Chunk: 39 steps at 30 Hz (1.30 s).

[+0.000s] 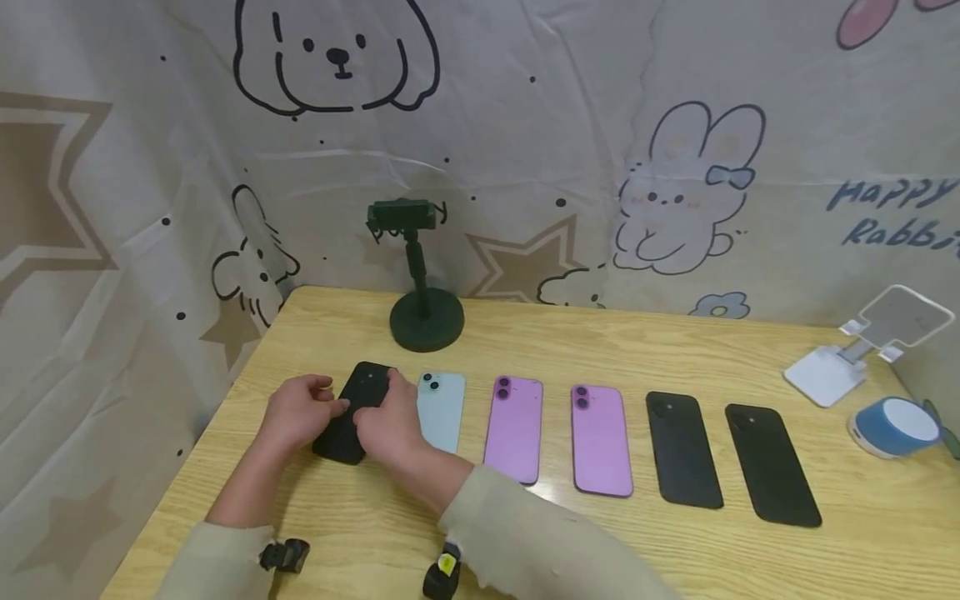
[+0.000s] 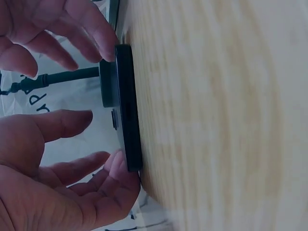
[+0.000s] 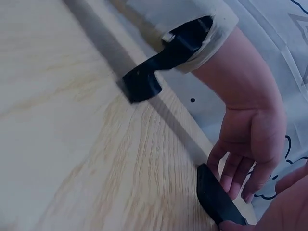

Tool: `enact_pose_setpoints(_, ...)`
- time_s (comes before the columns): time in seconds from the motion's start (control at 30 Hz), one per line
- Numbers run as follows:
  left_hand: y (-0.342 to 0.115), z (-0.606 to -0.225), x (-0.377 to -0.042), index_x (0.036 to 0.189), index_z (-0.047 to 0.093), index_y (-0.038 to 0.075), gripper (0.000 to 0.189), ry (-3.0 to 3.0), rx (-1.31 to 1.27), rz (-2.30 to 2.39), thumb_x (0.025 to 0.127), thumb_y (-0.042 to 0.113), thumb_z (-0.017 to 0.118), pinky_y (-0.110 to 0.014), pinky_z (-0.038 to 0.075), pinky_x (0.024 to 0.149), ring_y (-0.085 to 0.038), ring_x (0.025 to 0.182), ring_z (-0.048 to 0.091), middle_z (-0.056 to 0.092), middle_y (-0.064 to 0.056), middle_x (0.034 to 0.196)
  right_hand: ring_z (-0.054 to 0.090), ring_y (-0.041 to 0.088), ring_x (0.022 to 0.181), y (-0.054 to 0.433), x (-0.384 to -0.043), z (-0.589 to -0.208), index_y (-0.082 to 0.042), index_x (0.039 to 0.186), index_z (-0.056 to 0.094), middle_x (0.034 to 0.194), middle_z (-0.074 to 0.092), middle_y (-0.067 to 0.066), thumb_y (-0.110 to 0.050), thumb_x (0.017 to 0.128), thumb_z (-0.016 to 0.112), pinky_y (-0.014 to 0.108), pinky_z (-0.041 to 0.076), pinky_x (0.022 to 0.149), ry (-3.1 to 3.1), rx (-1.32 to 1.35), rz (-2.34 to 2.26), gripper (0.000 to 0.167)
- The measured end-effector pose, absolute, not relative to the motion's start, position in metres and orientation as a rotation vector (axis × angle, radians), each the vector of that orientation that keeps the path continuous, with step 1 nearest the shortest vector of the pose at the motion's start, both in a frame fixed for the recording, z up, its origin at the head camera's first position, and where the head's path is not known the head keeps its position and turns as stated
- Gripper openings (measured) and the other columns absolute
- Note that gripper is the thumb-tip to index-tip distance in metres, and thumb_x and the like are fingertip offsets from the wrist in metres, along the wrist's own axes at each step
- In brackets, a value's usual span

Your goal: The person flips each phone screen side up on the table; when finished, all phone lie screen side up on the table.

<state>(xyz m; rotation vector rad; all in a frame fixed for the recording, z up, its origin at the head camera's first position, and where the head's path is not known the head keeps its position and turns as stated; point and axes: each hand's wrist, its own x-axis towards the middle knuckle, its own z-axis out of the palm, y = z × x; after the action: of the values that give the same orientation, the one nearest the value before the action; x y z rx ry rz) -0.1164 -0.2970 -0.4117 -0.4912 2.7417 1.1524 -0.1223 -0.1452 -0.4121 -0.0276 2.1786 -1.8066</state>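
Observation:
A black phone (image 1: 351,435) lies back up on the wooden table (image 1: 360,517), its camera lenses toward the far end. My left hand (image 1: 296,410) is at its left side; in the left wrist view its fingertips touch the phone's edge, while the thumb (image 2: 72,123) stays raised off the back. On the other side, my right hand (image 1: 393,423) touches the right edge with its fingers, thumb above the back. Closest to the right hand is a pale blue phone (image 1: 447,408), partly covered by that hand.
Two pink phones (image 1: 514,429) and two more black phones (image 1: 684,450) continue the row rightward. A dark green stand (image 1: 426,321) rises behind. At the right are a white folding stand (image 1: 825,375) and a blue-and-white round object (image 1: 896,427). Printed cloth (image 1: 525,167) hangs behind the table.

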Motion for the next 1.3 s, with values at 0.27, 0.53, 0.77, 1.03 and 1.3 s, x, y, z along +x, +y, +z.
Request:
enact_pose_setpoints(0.27,-0.309,-0.411,-0.112,0.137,0.048,-0.014,0.054,2.635,-0.576,1.286,0.095,0.015,0.066,-0.045,0.051,0.086,-0.041,0.111,0.054,0.052,-0.032,0.132,0.041,0.031,0.126,-0.157,-0.11,-0.414,0.005,0.14,0.046,0.138,0.038,0.021,0.005,0.079,0.061,0.042,0.035,0.107,2.269,0.129,-1.844,0.063)
enact_pose_setpoints(0.53,-0.321,-0.41,-0.109,0.126,0.058,-0.015,0.04,2.592,-0.475,1.299,0.095,0.009,0.063,-0.042,0.051,0.083,-0.04,0.108,0.057,0.056,-0.033,0.124,0.044,0.032,0.128,-0.163,-0.108,-0.413,0.001,0.143,0.048,0.139,0.042,0.021,0.006,0.082,0.059,0.042,0.039,0.105,2.315,0.149,-1.737,0.063)
enact_pose_setpoints(0.77,-0.326,-0.408,-0.105,0.133,0.051,-0.016,0.04,2.473,-0.46,1.461,0.101,0.007,0.056,-0.04,0.05,0.09,-0.04,0.116,0.053,0.05,-0.034,0.132,0.052,0.028,0.123,-0.165,-0.107,-0.421,0.0,0.136,0.055,0.127,0.057,0.014,0.01,0.084,0.062,0.041,0.044,0.101,2.243,0.215,-1.819,0.054)
enact_pose_setpoints(1.03,-0.337,-0.4,-0.097,0.141,0.041,-0.015,0.049,2.264,-0.448,1.779,0.104,0.014,0.053,-0.029,0.054,0.078,-0.015,0.095,0.062,0.061,-0.014,0.118,0.063,0.011,0.08,-0.165,-0.106,-0.429,-0.005,0.12,0.067,0.101,0.066,-0.002,0.01,0.082,0.074,0.029,0.055,0.07,2.043,0.201,-2.103,0.041)
enact_pose_setpoints(1.3,-0.339,-0.392,-0.093,0.119,0.059,-0.004,0.023,2.069,-0.287,2.057,0.103,0.012,0.057,-0.031,0.056,0.075,-0.016,0.087,0.067,0.068,-0.003,0.099,0.063,0.006,0.074,-0.163,-0.106,-0.427,-0.011,0.131,0.066,0.106,0.064,-0.001,-0.001,0.082,0.081,0.025,0.054,0.063,2.151,0.016,-2.009,0.053)
